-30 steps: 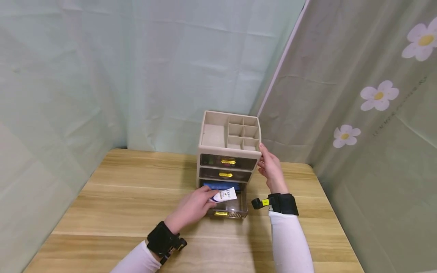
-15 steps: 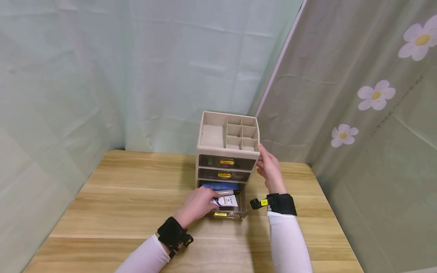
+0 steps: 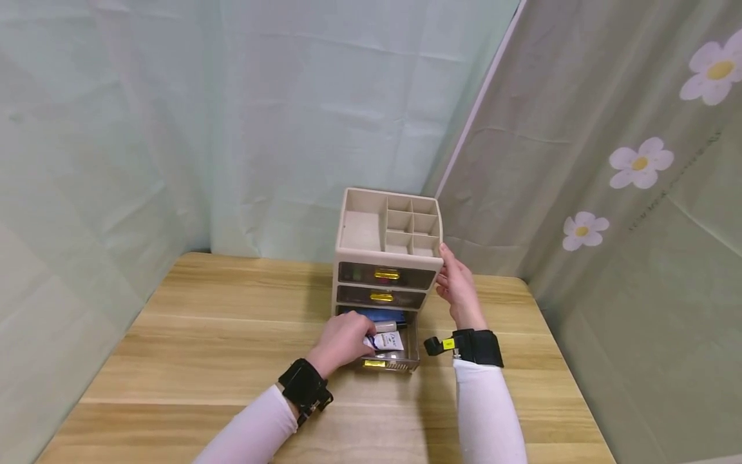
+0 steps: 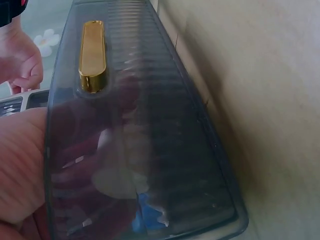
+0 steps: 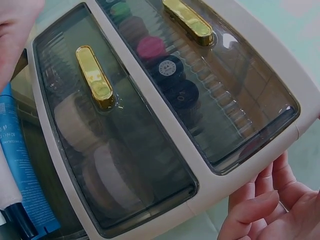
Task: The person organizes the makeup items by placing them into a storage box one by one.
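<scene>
A beige drawer organizer (image 3: pixel 390 253) stands on the wooden table with its bottom drawer (image 3: pixel 413 345) pulled out. My left hand (image 3: pixel 343 339) reaches into that drawer and pinches the left end of a white Dove tube (image 3: pixel 391 341). Behind the tube lie a pale tube with a black cap (image 3: pixel 385 327) and a blue tube (image 5: pixel 25 170). Through the smoky drawer front (image 4: pixel 125 125), the left fingers appear dimly in the left wrist view. My right hand (image 3: pixel 460 290) rests against the organizer's right side, fingertips at its upper front corner.
Round containers (image 5: pixel 112 175) show inside the closed middle drawer, and several bottles with coloured caps (image 5: pixel 151 48) in the closed top one. The organizer's top has open compartments (image 3: pixel 400 221). Curtains (image 3: pixel 278 129) hang behind and beside the wooden table (image 3: pixel 232 316).
My left hand has lowered the white Dove tube from above the bottom drawer down into it, then shifted slightly right along it. The right hand stays at the organizer's side.
</scene>
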A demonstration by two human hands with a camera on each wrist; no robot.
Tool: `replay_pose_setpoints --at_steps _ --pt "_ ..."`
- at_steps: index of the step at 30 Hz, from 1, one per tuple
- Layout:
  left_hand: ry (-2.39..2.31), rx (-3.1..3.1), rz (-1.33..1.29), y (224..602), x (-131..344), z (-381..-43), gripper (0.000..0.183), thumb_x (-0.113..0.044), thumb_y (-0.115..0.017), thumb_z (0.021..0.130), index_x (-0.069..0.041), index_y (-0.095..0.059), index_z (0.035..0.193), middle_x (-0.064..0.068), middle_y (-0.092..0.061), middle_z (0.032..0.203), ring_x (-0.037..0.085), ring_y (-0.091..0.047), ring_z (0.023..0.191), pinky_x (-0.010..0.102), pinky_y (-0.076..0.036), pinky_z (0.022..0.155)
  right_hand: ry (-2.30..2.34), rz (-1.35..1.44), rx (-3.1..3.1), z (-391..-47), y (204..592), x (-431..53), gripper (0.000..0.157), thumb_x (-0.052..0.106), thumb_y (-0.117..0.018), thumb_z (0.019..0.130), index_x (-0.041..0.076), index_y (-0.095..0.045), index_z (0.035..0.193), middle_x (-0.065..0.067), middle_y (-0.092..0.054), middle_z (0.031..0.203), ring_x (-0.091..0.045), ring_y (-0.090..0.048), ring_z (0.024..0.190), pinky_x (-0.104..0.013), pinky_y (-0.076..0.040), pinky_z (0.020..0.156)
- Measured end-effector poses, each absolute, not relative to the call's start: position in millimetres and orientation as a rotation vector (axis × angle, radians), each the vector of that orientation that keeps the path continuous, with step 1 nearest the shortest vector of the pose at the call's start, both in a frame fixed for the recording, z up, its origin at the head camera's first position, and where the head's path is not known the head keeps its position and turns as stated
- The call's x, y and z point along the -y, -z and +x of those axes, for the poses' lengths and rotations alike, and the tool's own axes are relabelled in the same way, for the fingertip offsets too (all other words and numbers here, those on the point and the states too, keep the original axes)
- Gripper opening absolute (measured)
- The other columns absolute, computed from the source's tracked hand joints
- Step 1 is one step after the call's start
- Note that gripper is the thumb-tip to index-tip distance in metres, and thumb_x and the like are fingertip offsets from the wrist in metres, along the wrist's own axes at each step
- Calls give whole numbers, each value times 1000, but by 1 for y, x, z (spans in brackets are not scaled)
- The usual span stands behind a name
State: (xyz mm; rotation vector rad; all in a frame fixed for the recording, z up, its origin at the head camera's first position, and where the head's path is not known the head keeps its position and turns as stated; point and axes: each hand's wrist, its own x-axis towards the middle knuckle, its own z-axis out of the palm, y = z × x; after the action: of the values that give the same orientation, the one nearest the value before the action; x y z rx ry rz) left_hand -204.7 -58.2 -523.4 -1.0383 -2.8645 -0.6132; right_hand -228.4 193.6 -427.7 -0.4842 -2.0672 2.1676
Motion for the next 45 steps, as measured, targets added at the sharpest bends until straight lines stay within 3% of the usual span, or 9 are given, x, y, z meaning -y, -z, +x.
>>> replay_pose_setpoints --at_steps 8,16,26,32,36,39,45 --pt "491 2842 -992 523 57 -209 34 -37 -103 65 -28 -70 70 -13 -62 71 9 -55 63 34 -43 50 -2156 -490 2087 -231 427 -193 66 67 -65 99 8 -64 127 8 -65 85 -7 -58 72 -21 -43 63" --pt "485 2834 -986 523 57 -208 37 -36 -105 61 -24 -74 77 -10 -61 74 11 -58 67 35 -47 53 -2146 -517 2095 -228 430 -194 72 69 -64 99 6 -63 135 5 -69 95 -8 -62 78 -22 -45 66" --pt "507 2803 -949 525 58 -210 42 -45 -105 58 -24 -75 80 -7 -66 80 15 -65 70 38 -50 53 -2156 -502 2072 -230 428 -194 68 67 -64 99 7 -65 129 7 -67 89 -7 -58 72 -21 -44 64" --pt "754 2766 -928 527 64 -209 39 -47 -99 71 -23 -82 97 -11 -66 83 9 -62 74 33 -50 59 -2173 -492 2060 -229 429 -192 64 65 -65 100 6 -66 125 7 -67 85 -7 -57 69 -22 -42 63" --pt "1112 2599 -942 522 77 -203 32 -36 -93 85 -14 -83 107 -3 -71 90 16 -66 82 32 -53 70 -2160 -481 2069 -228 430 -193 66 67 -65 99 6 -66 126 6 -68 88 -8 -60 72 -22 -43 64" --pt "1412 2479 -881 515 91 -192 21 -26 -89 91 -12 -82 106 -2 -71 92 17 -66 82 30 -54 71 -2150 -485 2082 -228 429 -193 68 69 -65 98 7 -67 127 5 -69 91 -9 -62 76 -22 -44 66" --pt "1785 2471 -767 513 124 -165 9 -20 -80 99 -10 -81 98 -3 -71 81 8 -61 67 26 -53 60 -2156 -473 2081 -231 430 -194 67 67 -65 99 7 -66 128 6 -70 89 -8 -62 74 -22 -45 67"
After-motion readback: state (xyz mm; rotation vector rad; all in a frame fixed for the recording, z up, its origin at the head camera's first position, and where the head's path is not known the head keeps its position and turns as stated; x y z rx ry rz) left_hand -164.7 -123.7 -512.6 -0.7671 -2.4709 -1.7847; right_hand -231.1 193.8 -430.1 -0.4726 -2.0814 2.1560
